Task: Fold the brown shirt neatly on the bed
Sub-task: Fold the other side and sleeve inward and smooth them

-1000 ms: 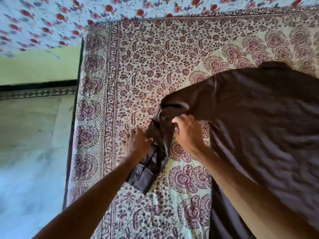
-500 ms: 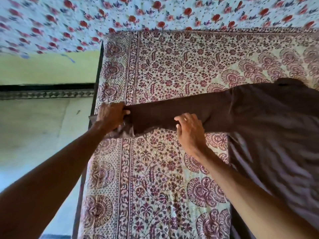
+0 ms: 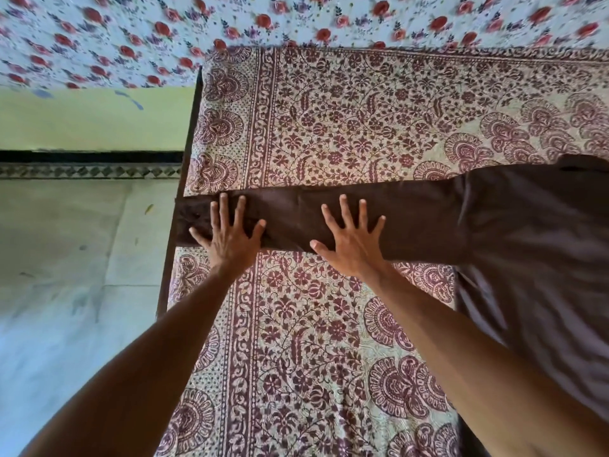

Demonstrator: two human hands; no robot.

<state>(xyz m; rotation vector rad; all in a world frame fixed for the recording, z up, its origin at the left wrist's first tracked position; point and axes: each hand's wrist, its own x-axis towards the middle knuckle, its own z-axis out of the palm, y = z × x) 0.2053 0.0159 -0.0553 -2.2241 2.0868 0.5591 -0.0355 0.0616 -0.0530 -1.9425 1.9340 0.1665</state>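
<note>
The brown shirt (image 3: 534,245) lies spread on the bed at the right, its body reaching the frame's right edge. One long sleeve (image 3: 412,219) stretches flat to the left, and its cuff hangs past the bed's left edge. My left hand (image 3: 229,232) presses flat on the sleeve near the cuff, fingers spread. Farther right, my right hand (image 3: 351,239) presses flat on the middle of the sleeve, fingers spread too. Neither hand grips the cloth.
The bed wears a cream bedsheet (image 3: 329,127) printed with maroon flowers. Its dark frame edge (image 3: 189,143) runs down the left side, with pale floor (image 3: 66,258) beyond. A white cloth with red roses (image 3: 296,18) hangs along the far side.
The bunched sleeve was pulled out straight to the left over the bed's edge. My left hand let go of the cuff, and both hands now lie flat on the sleeve.
</note>
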